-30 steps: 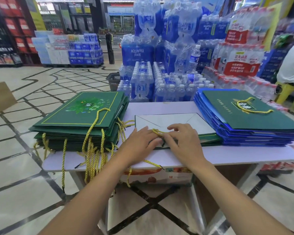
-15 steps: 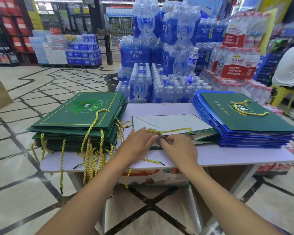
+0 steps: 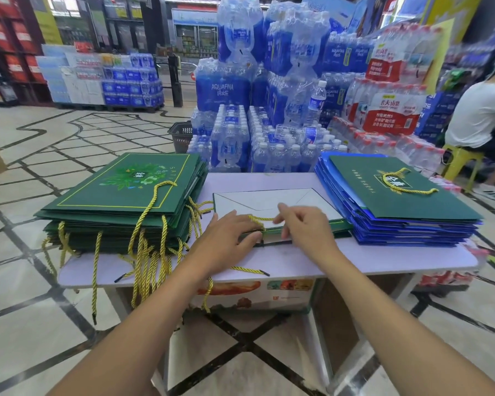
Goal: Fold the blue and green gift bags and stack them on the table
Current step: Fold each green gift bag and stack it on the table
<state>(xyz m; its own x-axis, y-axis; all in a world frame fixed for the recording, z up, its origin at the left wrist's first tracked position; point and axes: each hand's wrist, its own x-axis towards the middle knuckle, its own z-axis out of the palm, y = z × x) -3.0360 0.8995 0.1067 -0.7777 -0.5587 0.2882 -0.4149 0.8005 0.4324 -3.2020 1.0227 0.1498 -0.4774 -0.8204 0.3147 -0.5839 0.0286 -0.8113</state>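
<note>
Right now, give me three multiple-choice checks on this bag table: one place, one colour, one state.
1. Where on the table is the blue stack? A. left end B. right end C. middle
2. What colour is the top bag on that stack? A. blue B. white C. green
3. What is the left hand doing? A. pressing flat on the middle bag B. lifting a bottle C. hanging off the table

1 B: it lies at the table's right end.
2 C: a green bag covers the blue ones.
3 A: its fingers lie straight on the bag, while the right hand pinches the yellow cord.
</note>
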